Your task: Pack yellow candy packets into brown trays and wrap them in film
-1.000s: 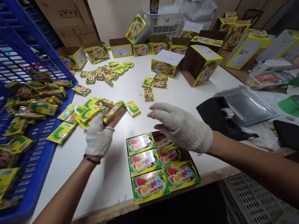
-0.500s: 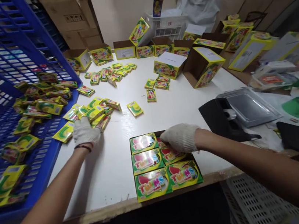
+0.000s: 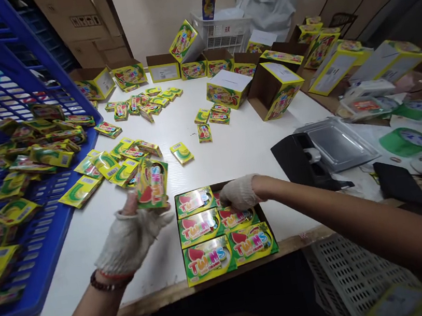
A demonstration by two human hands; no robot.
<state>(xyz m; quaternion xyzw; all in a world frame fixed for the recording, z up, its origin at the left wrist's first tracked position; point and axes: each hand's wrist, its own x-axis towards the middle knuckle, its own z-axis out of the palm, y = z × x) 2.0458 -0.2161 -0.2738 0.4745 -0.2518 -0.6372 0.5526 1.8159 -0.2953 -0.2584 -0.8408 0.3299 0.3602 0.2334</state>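
My left hand (image 3: 131, 237), in a white fingerless-tipped glove, pinches a small yellow-green Twins pack (image 3: 152, 183) between thumb and fingers, lifted above the table. My right hand (image 3: 239, 192), also gloved, is at the far right corner of a display box (image 3: 264, 214). Its fingers are curled down on a Twins pack (image 3: 218, 199) there, mostly hidden beneath the hand. Rows of Twins packs (image 3: 208, 259) lie face up in this display box, at the table's front edge. Beside my left hand lies a heap of loose packs (image 3: 124, 171).
A blue crate (image 3: 56, 284) holding many packs leans at the left. Open display boxes (image 3: 164, 72) line the back of the white table (image 3: 230, 158). A black tape dispenser (image 3: 293, 159), a clear tray (image 3: 344, 142) and green tape (image 3: 406, 141) lie right. A white crate (image 3: 362, 267) stands below.
My left hand has left the loose heap and moved right and nearer, now with a Twins pack in it. My right hand stays at the display box's far corner. The view has shifted slightly.
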